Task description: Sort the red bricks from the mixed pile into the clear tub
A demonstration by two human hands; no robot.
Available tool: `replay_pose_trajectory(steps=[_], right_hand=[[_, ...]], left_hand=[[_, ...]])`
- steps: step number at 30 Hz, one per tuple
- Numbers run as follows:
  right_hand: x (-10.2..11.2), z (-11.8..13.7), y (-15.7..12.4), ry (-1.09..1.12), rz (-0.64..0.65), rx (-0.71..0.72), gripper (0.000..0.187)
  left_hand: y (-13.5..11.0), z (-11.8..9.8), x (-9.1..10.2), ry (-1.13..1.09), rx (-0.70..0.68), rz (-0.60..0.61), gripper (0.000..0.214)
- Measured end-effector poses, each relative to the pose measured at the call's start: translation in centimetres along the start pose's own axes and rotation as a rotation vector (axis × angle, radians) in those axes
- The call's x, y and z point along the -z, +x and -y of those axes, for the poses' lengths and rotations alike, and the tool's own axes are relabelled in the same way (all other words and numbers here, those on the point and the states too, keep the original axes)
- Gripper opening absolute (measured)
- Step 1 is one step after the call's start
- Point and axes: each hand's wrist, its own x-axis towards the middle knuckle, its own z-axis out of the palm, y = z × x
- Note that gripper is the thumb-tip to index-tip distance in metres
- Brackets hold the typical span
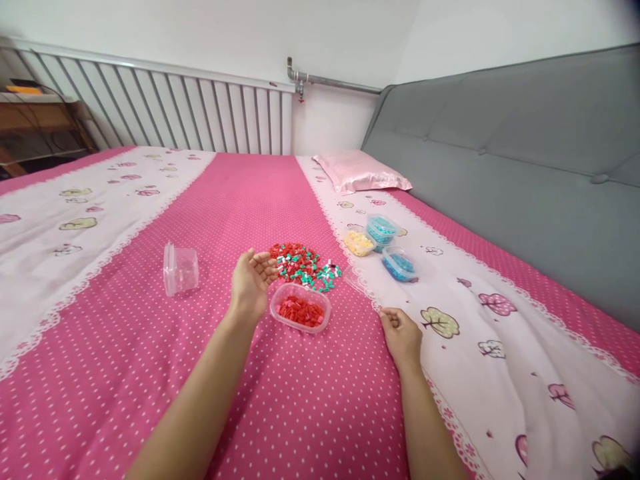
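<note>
My left hand is open beside the loose pile, its palm turned to the right and its fingers stretched toward the pile. That pile of small pieces mixes red, green and white, with a dark one at its right side. Just in front of it stands a clear plastic container holding red pieces and a few pink ones. To the right, my right hand rests low over the bedspread with its fingers curled together; whatever they may hold is hidden. A clear flat lid appears to lie right of the pile.
Tubs of yellow pieces, turquoise pieces and blue pieces stand at the right. Empty clear containers lie on their side at left. Farther back are a pink pillow, a grey headboard and a radiator.
</note>
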Motion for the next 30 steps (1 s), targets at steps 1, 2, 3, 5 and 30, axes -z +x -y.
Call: replay_pose_trajectory(steps=[1,2,3,5,30], right_hand=[[0.0,0.1,0.0,-0.006,0.003,-0.007,0.036],[0.0,0.2,0.0,-0.012,0.006,-0.013,0.036],[0.1,0.3,0.0,-0.018,0.01,-0.017,0.035],[0.1,0.4,0.1,-0.025,0.021,-0.023,0.036],[-12.0,14.7,9.9,-0.428,0.552,0.237,0.023]], left_hand=[[0.6,-0.3,-0.1,0.003,0.004,-0.002,0.028],[1.2,-0.6,-0.2,0.005,0.01,-0.005,0.028],[1.8,-0.7,-0.2,0.007,0.017,-0.011,0.027],[3.0,-0.6,0.2,0.005,0.028,-0.035,0.026],[8.1,5.0,4.9,-0.303,0.361,-0.163,0.026]])
